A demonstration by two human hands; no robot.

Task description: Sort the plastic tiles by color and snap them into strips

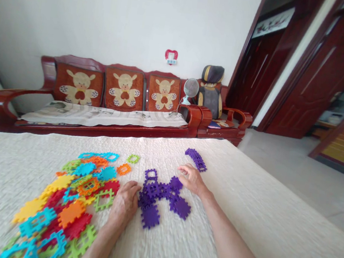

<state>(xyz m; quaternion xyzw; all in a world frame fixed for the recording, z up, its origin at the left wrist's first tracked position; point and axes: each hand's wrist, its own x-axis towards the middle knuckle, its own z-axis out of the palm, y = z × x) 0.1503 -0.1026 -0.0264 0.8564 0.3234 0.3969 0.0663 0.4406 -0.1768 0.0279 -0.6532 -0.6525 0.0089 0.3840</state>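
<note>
Pressing left hand, fingers curled, grip unclear, against joined purple tiles; laying right hand open, holding nothing; possibly popping joints apart through uneven pushing.

Home living room, likely: wooden sofa, fan, doors.

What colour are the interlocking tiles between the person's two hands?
Purple, all of them: the interlocking tiles show clearly in the head view.

Room right, clutter left
Table's right half bare; coloured tiles crowd its near left corner, purple tiles the middle.
</note>
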